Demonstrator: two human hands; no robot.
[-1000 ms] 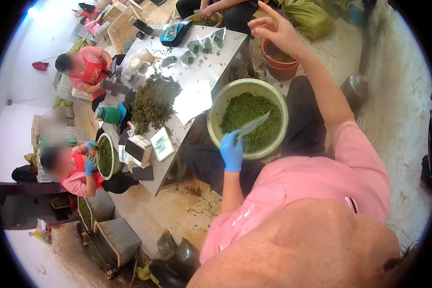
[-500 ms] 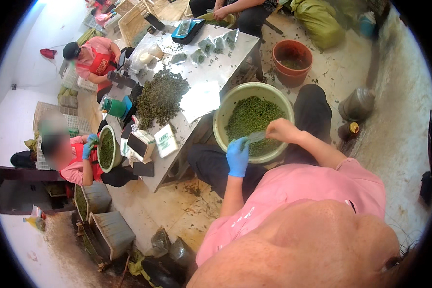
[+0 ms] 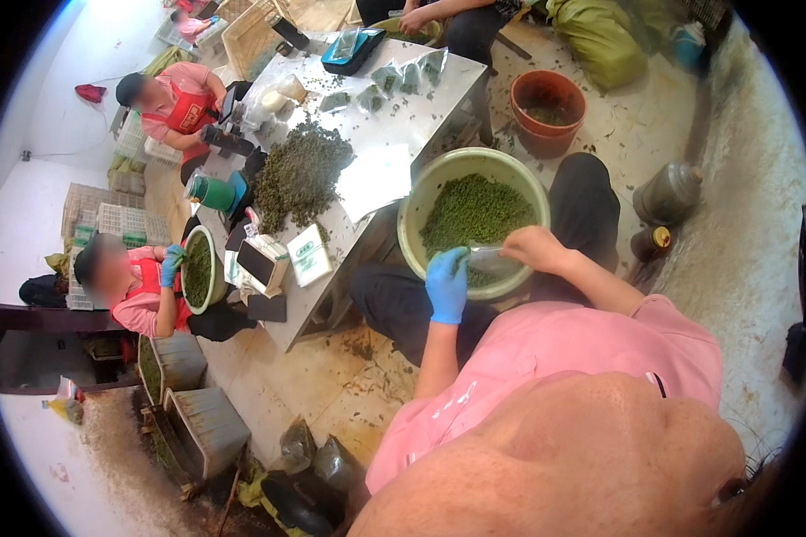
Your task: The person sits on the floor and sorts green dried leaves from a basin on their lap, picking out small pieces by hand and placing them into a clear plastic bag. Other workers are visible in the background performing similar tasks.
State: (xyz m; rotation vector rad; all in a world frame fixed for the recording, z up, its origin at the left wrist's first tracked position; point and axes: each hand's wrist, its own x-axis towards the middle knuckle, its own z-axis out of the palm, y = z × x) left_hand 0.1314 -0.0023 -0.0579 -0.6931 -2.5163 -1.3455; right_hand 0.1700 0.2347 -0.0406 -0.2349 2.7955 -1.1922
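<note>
Toward ten o'clock from the pale green basin (image 3: pixel 475 161), a long white counter (image 3: pixel 421 112) slants away, scattered with leaf crumbs. At one o'clock, well apart from the basin, a bulging yellow-green sack (image 3: pixel 600 45) rests on the floor. Next in size, the basin sits between the person's dark trouser legs (image 3: pixel 591 201), with small green leaves (image 3: pixel 476 206) piled across its bottom. Between nine and ten o'clock, a darker leaf heap (image 3: pixel 300 174) lies on the counter. At one o'clock, nearer than the sack, stands a red bucket (image 3: pixel 546 141); at three, a dull metal jug (image 3: pixel 667 192). White paper (image 3: pixel 373 182) lies on the counter's near edge at ten o'clock.

At the basin's seven o'clock is the left hand (image 3: pixel 446 285), in a blue glove, its fingers bent and pinching one end of a clear bag (image 3: pixel 485 259). From four o'clock the bare right hand (image 3: pixel 535 249) pinches the other end between its fingertips. Smallest, the bag spans the two hands above the basin's near part, about six o'clock; I cannot tell whether its mouth is parted.
</note>
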